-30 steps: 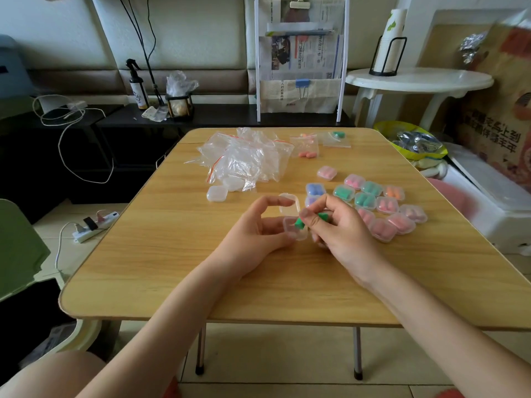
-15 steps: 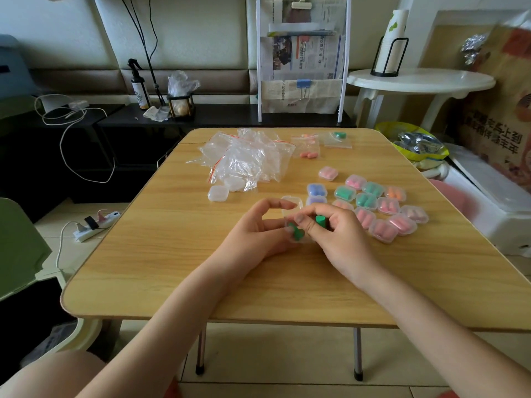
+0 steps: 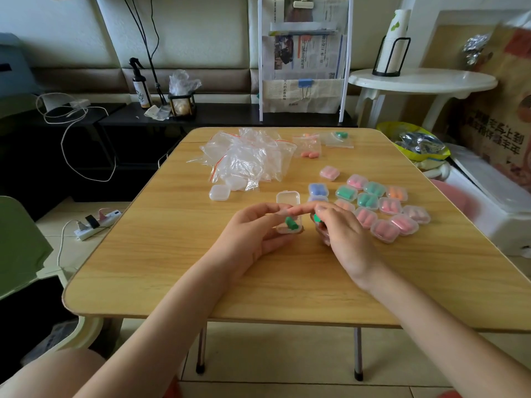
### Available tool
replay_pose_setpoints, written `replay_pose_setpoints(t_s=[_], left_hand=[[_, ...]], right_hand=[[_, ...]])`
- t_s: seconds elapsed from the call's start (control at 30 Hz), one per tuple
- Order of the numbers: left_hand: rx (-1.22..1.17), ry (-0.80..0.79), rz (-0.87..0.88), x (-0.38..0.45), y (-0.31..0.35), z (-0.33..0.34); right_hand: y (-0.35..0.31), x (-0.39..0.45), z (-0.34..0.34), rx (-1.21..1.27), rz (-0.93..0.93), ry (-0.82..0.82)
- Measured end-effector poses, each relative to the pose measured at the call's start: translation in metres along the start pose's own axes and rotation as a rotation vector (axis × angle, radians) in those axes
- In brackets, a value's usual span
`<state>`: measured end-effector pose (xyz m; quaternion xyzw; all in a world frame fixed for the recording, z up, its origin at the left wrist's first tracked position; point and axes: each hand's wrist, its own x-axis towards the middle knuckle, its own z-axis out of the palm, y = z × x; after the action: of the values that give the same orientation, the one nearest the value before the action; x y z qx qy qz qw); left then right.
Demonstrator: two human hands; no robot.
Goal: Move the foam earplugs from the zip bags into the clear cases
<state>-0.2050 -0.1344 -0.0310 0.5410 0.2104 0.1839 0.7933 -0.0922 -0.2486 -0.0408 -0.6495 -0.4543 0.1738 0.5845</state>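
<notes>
Mostly done, by the look of it. Landmark: the open case [image 3: 288, 214] near the middle of the desk [image 3: 178, 254], lid up.

Done: a cluster of closed filled cases [image 3: 385, 209] sits right of the open case, holding pink, green, orange and blue earplugs. Roughly a dozen, though a couple are partly hidden behind the fingers, so no exact count. Behind and left of the open case lies a heap of empty zip bags [image 3: 247, 159], which fits the number of cases already filled.

In hand: left hand [image 3: 253, 239] grips the open case, fingers curled round its base and thumb at its side. One green earplug [image 3: 290, 223] is in the case, or at least at its rim, sticking up a bit. Right hand [image 3: 342, 234], just right of the open case, is curled and pinches a second green earplug [image 3: 317, 217] at the fingertips; only a sliver of it shows. Judged step: seating the pair, then closing the lid.

Left: far behind the open case, near the far edge of the desk, one zip bag with pink earplugs [image 3: 309, 152] and, right of it, one zip bag with green earplugs [image 3: 339, 137]. So at least two bags still to empty. An empty closed case [image 3: 219, 192] waits left of the open case, beside the bag heap; another may be tucked under the bags, can't tell for sure.
</notes>
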Motion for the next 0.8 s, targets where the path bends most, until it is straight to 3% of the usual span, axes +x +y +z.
replay_pose_setpoints(t_s=[0.23, 0.57, 0.8], left_hand=[[0.055, 0.023, 0.002, 0.0008, -0.0016, 0.0007], [0.043, 0.018, 0.048, -0.0016, -0.0017, -0.0011], [-0.007, 0.014, -0.019, 0.0001, 0.0024, 0.0036]], right_hand=[[0.0066, -0.0004, 0.0017, 0.03, -0.066, 0.111], [0.0048, -0.0006, 0.0019, -0.095, -0.161, 0.133], [0.0024, -0.0023, 0.0046, -0.105, -0.156, 0.102]])
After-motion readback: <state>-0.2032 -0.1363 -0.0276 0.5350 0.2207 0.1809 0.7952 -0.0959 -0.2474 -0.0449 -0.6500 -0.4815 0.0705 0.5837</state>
